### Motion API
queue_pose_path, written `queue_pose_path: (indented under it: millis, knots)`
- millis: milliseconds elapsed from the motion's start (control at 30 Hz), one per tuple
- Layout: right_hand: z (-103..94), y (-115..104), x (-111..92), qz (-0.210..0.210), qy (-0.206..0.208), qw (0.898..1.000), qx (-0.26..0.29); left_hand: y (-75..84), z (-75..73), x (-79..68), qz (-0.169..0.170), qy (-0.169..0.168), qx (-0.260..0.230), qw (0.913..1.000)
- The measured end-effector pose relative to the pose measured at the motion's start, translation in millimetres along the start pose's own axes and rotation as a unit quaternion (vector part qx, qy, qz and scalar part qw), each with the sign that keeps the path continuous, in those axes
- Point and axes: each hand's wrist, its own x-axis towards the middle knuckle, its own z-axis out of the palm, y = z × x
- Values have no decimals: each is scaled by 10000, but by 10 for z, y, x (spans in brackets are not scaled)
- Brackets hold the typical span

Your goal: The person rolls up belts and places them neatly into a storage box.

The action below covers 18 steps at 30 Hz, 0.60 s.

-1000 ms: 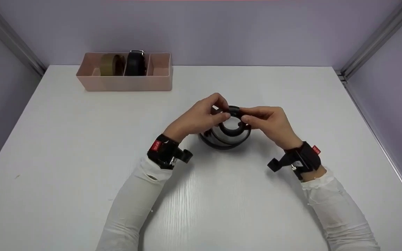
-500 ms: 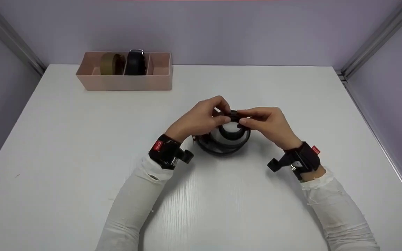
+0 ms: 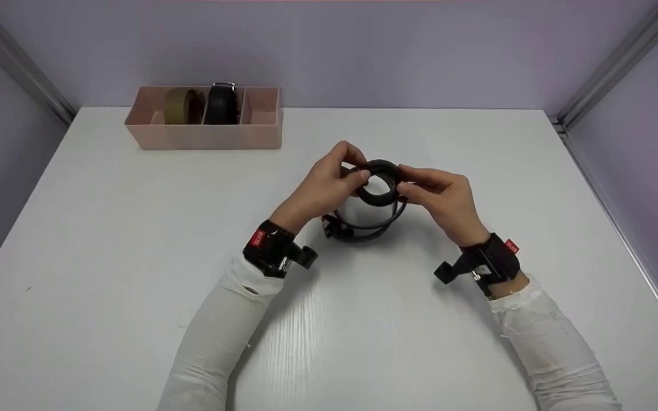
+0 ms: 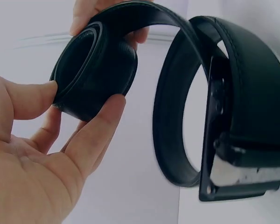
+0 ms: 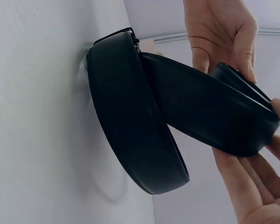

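Note:
Between my hands is a black leather belt (image 3: 376, 200), its one end wound into a small coil (image 4: 95, 74) that is raised above the table. My left hand (image 3: 326, 185) pinches the left side of this coil, thumb on its near edge and fingers beneath. From the right, my right hand (image 3: 449, 200) pinches the same coil between thumb and fingers. The rest of the belt hangs below in a wider loop (image 5: 126, 112), close over the white table. A metal buckle (image 4: 245, 172) sits on that loop, at its left in the head view.
A pink divided box (image 3: 209, 137) stands at the back left of the white table (image 3: 106, 240). Inside it are a tan coil (image 3: 176, 107) and a black coiled belt (image 3: 222, 105) with a silver buckle. Walls close in the back and sides.
Both hands have lifted the small coil away from me, and its ring shows more fully. The wider loop has shifted along, with its buckle end more in sight at the left.

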Motion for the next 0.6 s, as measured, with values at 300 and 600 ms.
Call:
queue_pose_path:
  millis: [300, 600]
  knots:
    - [-48, -51, -3, 254, -344, 9987, -282, -7, -54, -8, 31, -615, 612, 9962]
    - [-130, -94, -5, 775, -1140, 9865, -888, -19, -65, -17, -110, -1314, 1167, 9844]
